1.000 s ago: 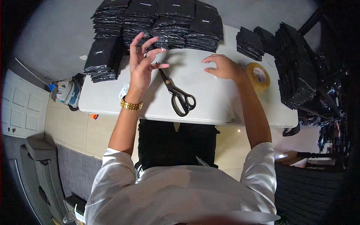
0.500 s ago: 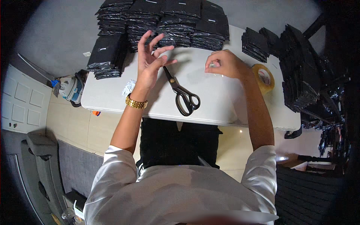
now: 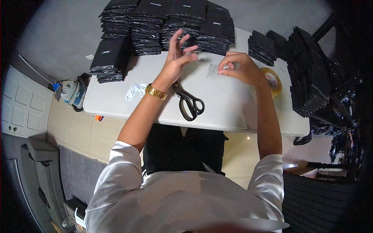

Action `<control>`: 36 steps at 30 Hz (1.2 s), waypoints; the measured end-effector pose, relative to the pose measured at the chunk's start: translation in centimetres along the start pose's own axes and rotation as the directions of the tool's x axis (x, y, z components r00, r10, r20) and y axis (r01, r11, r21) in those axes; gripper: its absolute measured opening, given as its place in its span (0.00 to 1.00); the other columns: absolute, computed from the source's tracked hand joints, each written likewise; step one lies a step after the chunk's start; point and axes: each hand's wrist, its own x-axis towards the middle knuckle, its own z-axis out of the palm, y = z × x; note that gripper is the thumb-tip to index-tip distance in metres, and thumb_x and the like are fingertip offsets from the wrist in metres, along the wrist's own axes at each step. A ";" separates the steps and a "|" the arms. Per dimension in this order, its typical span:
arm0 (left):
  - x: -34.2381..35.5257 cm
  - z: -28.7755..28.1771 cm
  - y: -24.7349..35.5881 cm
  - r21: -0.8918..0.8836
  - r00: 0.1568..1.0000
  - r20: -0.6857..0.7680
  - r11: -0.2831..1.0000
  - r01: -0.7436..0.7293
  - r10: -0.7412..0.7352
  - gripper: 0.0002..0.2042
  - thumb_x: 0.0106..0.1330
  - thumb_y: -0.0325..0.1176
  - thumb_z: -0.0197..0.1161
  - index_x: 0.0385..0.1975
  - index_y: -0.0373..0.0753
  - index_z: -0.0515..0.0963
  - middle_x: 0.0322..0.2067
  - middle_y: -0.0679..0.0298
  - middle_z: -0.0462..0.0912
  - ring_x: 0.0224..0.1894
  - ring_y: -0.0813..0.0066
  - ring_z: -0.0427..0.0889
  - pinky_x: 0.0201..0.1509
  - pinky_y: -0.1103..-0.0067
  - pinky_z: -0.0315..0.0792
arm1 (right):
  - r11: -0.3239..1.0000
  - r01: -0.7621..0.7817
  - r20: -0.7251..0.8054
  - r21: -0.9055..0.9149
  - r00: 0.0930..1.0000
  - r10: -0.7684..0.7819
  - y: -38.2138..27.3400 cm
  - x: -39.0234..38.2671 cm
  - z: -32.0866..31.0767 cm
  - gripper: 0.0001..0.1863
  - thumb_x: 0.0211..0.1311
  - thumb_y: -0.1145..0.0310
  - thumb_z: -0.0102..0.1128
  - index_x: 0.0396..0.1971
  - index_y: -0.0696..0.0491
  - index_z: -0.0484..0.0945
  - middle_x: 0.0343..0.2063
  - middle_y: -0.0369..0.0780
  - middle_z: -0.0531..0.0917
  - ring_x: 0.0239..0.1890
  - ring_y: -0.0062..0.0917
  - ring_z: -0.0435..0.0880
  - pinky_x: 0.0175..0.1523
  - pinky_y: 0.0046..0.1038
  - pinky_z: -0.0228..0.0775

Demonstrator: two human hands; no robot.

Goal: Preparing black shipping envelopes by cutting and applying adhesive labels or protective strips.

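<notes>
Left grip (image 3: 174,64) further right, released, scissors (image 3: 183,93) partly hidden; right grip (image 3: 241,69) on faint film (image 3: 211,70)

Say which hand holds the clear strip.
The right hand, nearest the tape roll, pinches the clear strip; the left hand, gold band at its wrist, is spread open.

Home-like room, apparently packing workspace: panelled door (image 3: 27,101), grey upholstered furniture (image 3: 40,173), stacked black packets (image 3: 149,29), tape roll (image 3: 276,86).
</notes>
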 end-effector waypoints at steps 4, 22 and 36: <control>0.2 1.4 -0.6 -0.118 0.986 0.045 0.979 0.165 -0.161 0.44 0.69 0.19 0.59 0.80 0.58 0.46 0.77 0.57 0.50 0.71 0.55 0.70 0.68 0.53 0.75 | 0.997 0.076 -0.040 0.013 0.996 -0.075 0.9 -0.4 -0.1 0.10 0.52 0.66 0.81 0.33 0.49 0.90 0.24 0.32 0.76 0.30 0.20 0.69 0.37 0.28 0.64; -0.8 2.6 -0.8 -0.148 0.993 0.015 0.981 0.122 -0.121 0.47 0.63 0.11 0.61 0.79 0.56 0.50 0.72 0.55 0.59 0.63 0.62 0.78 0.60 0.59 0.83 | 0.994 0.004 -0.016 0.108 1.000 -0.002 1.0 -1.7 -0.1 0.09 0.50 0.72 0.80 0.32 0.50 0.89 0.25 0.29 0.72 0.31 0.16 0.67 0.40 0.23 0.59; -2.4 2.4 2.5 0.334 0.982 -0.069 0.932 -0.143 0.176 0.52 0.53 0.07 0.67 0.77 0.48 0.51 0.73 0.55 0.56 0.56 0.70 0.78 0.51 0.74 0.87 | 0.992 -0.128 -0.061 0.019 0.990 0.129 2.0 -1.7 0.8 0.13 0.53 0.69 0.79 0.39 0.51 0.88 0.27 0.31 0.78 0.33 0.18 0.72 0.43 0.24 0.67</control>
